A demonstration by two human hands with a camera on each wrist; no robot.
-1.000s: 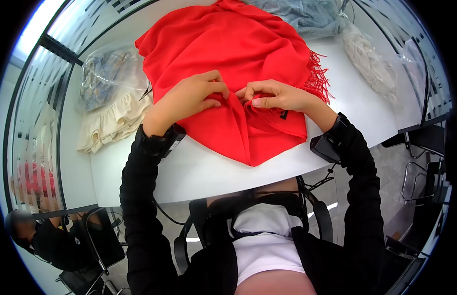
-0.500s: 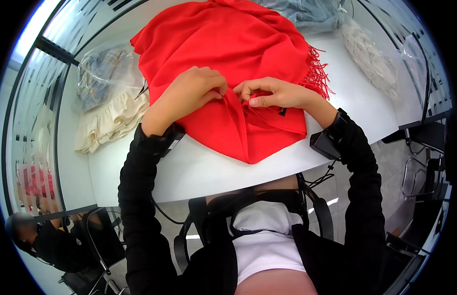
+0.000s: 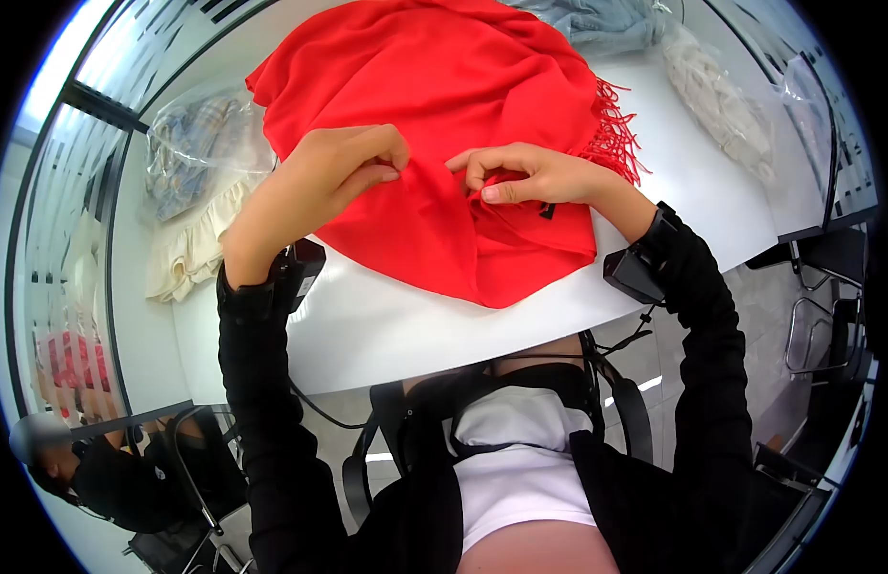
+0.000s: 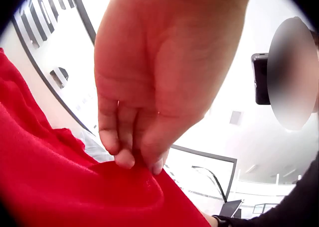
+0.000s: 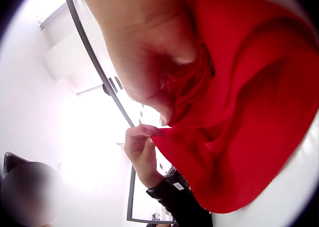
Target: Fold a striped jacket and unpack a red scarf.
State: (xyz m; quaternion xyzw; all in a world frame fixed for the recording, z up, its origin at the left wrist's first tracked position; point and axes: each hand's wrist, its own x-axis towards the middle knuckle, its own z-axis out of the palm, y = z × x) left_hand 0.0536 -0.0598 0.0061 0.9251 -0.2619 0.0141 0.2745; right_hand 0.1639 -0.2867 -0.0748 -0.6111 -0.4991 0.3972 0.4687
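A large red cloth with a fringed edge, like a scarf or shawl (image 3: 434, 86), lies bunched over the table, its near end hanging toward the front edge. My left hand (image 3: 319, 182) pinches a fold of it between thumb and fingertips, lifting it into a peak; the left wrist view shows the pinched cloth (image 4: 124, 192) below the fingers. To the right, my right hand (image 3: 535, 177) grips gathered folds with thumb and curled fingers. A small black label (image 3: 547, 209) shows on the cloth beneath that hand. In the right wrist view gathered cloth (image 5: 192, 95) fills its grasp.
On the left of the white table (image 3: 367, 335) lie a clear bag with a plaid garment (image 3: 190, 153) and a cream ruffled garment (image 3: 190, 258). Bagged blue-grey clothing (image 3: 606, 24) sits at the back, a bagged off-white item (image 3: 716, 105) at the right. Another person (image 3: 109, 478) sits lower left.
My left hand has moved left and a little toward me, drawing its pinched fold away from the right hand. The right hand stays almost in place on its folds.
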